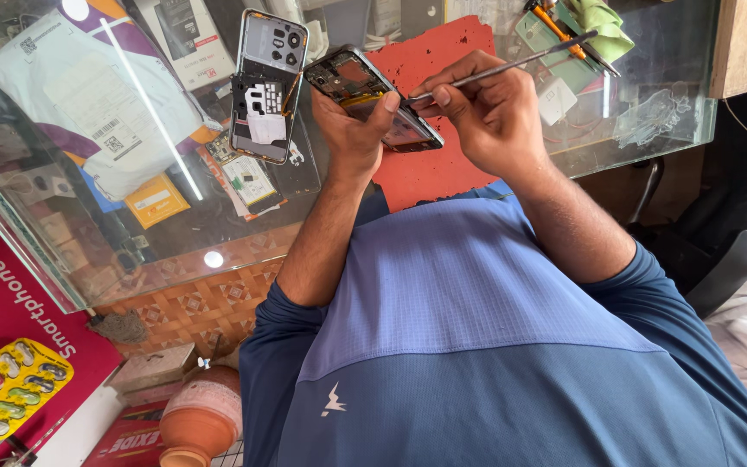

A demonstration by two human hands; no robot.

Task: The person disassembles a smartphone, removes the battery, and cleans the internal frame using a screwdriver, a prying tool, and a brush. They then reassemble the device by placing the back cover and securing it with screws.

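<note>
My left hand (354, 130) grips an opened smartphone (365, 86) with its back off, tilted above a red mat (443, 164), and the inner parts show. My right hand (490, 112) pinches long metal tweezers (512, 65) whose tip touches the phone's inside near my left thumb. The phone's removed back cover (268, 82) lies on the glass counter just left of the phone, inner side up.
The glass counter (175, 225) holds a white mailing bag (88, 95), a small circuit board (248, 182), an orange-handled tool (555, 26) and a green cloth (603, 22). Below are a clay pot (201, 424) and a yellow blister pack (6, 389). A chair (728, 259) stands at right.
</note>
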